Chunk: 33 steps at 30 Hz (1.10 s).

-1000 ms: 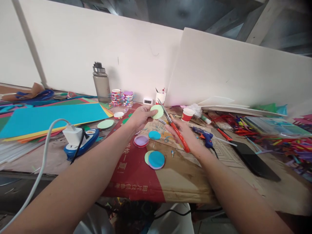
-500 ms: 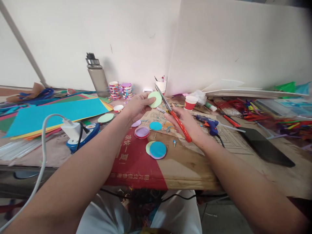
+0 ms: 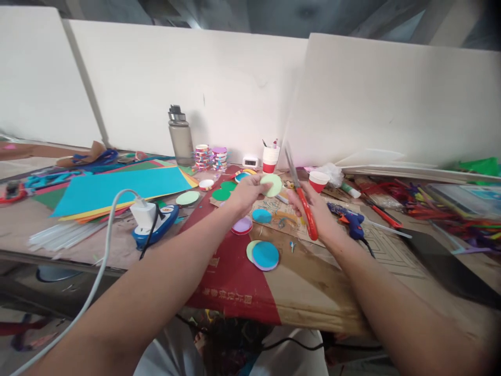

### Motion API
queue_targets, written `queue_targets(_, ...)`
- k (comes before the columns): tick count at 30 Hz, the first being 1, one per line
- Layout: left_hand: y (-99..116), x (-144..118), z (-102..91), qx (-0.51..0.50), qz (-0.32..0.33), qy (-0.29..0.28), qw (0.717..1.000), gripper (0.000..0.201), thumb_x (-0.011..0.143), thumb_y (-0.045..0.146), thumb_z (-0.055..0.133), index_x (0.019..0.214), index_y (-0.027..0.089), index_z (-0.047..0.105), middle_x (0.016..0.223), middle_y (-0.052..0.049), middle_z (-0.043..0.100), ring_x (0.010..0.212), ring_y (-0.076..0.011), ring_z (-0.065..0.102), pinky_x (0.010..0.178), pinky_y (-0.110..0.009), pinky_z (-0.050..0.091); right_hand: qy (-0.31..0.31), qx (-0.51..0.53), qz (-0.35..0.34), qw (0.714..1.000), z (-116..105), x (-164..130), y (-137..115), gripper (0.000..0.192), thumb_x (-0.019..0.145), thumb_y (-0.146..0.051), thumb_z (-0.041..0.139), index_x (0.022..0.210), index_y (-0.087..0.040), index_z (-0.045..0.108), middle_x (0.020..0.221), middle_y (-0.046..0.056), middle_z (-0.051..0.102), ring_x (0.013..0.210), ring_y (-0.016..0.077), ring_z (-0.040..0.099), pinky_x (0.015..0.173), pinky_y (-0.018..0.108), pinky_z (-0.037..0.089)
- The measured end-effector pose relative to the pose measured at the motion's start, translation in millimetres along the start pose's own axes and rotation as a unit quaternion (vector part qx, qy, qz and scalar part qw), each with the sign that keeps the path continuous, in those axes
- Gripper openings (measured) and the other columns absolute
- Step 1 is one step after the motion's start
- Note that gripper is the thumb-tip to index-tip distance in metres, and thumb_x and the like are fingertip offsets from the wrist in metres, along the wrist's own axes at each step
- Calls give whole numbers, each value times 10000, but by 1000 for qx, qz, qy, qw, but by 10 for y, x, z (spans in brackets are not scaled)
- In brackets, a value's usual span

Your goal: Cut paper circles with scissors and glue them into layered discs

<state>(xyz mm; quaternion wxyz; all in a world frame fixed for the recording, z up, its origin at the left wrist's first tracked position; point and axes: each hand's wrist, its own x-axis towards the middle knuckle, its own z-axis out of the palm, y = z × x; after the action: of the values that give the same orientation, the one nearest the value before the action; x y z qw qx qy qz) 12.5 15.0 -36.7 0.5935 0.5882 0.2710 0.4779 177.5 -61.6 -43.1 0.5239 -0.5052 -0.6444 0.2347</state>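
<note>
Pale green paper disc (image 3: 271, 185), its left edge hidden under pinching fingers (image 3: 261, 181) of the left hand (image 3: 247, 191), is held above the far middle of the desk (image 3: 313, 271), while the right hand (image 3: 318, 210) grips red-handled scissors (image 3: 302, 201), their blades motion-blurred and handle loops covered.
</note>
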Motion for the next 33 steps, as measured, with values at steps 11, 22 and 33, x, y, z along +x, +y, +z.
queue_targets(11, -75, -61, 82, 102, -1, -149, 984, 287, 668, 252, 786, 923, 167, 685, 831, -41, 699, 733, -151, 625, 651, -244, 457, 5, 4, 34, 999, -20, 15, -42, 408, 658, -395, 666, 980, -216, 492, 627, -72, 452, 536, 104, 413, 512, 254, 353)
queue_targets(22, -142, -203, 305, -1, -52, -50, 997, 348, 627, 409, 805, 819, 155, 666, 768, 2, 623, 633, -80, 501, 524, -211, 315, 107, 150, 114, 976, 85, 26, -24, 507, 565, -439, 733, 955, -232, 484, 680, -57, 536, 506, 107, 468, 474, 247, 362)
queue_targets(33, -85, -131, 255, -61, -22, 5, 998, 376, 587, 399, 842, 815, 141, 691, 749, -27, 669, 587, -89, 535, 537, -224, 345, 58, 47, -5, 997, 93, -12, 54, 340, 788, -466, 610, 1009, -234, 494, 707, -31, 518, 608, 135, 462, 602, 292, 421)
